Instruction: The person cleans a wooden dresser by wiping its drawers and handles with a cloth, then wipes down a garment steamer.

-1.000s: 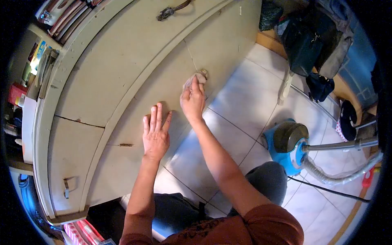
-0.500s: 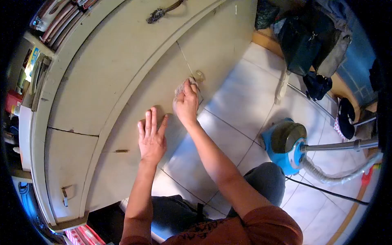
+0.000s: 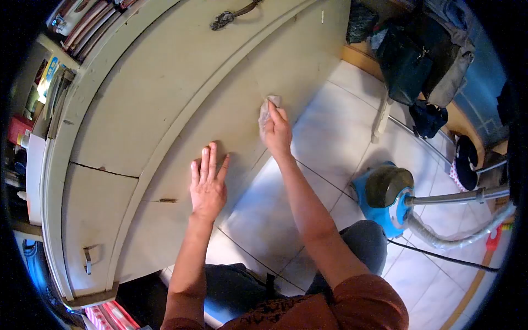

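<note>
My right hand [image 3: 276,132] is closed around a crumpled pale cloth [image 3: 264,113], which presses against the lower panel of a cream-coloured wooden cabinet [image 3: 231,104]. My left hand [image 3: 209,184] lies flat on the same panel, lower and to the left, its fingers stretched out and spread. Left of that hand is a small brown metal fitting [image 3: 166,201] on a seam in the wood. A dark, worn handle [image 3: 223,21] hangs on the upper panel. Part of the cloth is hidden by my right fingers.
A blue canister vacuum cleaner [image 3: 385,192] stands on the white tiled floor [image 3: 324,137] at right, with its hose [image 3: 451,239] and a black cord [image 3: 440,257]. Dark bags [image 3: 404,66] hang at the upper right. Books [image 3: 91,33] fill the cabinet's shelf at upper left.
My right hand has moved to the right and slightly up across the panel with the cloth. My left hand stays spread on the panel. The view has shifted a little.
</note>
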`<state>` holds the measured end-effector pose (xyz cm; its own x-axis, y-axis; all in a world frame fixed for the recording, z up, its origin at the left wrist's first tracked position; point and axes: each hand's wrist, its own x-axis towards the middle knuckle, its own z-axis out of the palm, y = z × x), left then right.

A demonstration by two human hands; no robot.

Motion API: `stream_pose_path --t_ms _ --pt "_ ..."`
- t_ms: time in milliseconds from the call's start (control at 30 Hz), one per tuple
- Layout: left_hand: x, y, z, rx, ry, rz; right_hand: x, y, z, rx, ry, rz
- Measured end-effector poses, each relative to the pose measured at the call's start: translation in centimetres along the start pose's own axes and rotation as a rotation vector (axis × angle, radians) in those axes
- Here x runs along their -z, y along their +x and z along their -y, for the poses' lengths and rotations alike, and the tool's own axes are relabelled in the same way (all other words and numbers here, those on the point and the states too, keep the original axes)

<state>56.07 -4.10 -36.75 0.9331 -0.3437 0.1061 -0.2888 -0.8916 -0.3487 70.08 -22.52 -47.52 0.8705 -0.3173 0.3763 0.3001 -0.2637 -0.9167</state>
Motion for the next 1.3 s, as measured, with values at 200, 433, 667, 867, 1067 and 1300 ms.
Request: stream_pose_path --t_ms 200,433,667,867,1067,1300 --pt "0.0 0.1 0.0 0.000 -0.008 -0.002 -0.7 -1.9 -4.5 0.012 -0.122 -0.007" --pt "0.0 0.1 -0.3 0.013 -0.006 -0.017 0.0 -1.2 -0.8 -0.109 -0.197 0.017" --pt "0.0 0.1 -0.4 0.031 -0.038 -0.013 0.8 -0.1 0.1 0.027 -0.137 0.055" --pt "-0.2 0.3 -0.3 0.026 -0.049 -0.013 1.2 0.1 -1.8 -0.031 -0.144 0.078" --pt "0.1 0.1 -0.2 0.022 -0.027 0.006 2.8 4.2 3.0 0.099 0.140 -0.215" --pt "-0.2 0.1 -0.3 0.037 -0.076 -0.003 0.8 4.2 4.8 0.316 -0.588 -0.054"
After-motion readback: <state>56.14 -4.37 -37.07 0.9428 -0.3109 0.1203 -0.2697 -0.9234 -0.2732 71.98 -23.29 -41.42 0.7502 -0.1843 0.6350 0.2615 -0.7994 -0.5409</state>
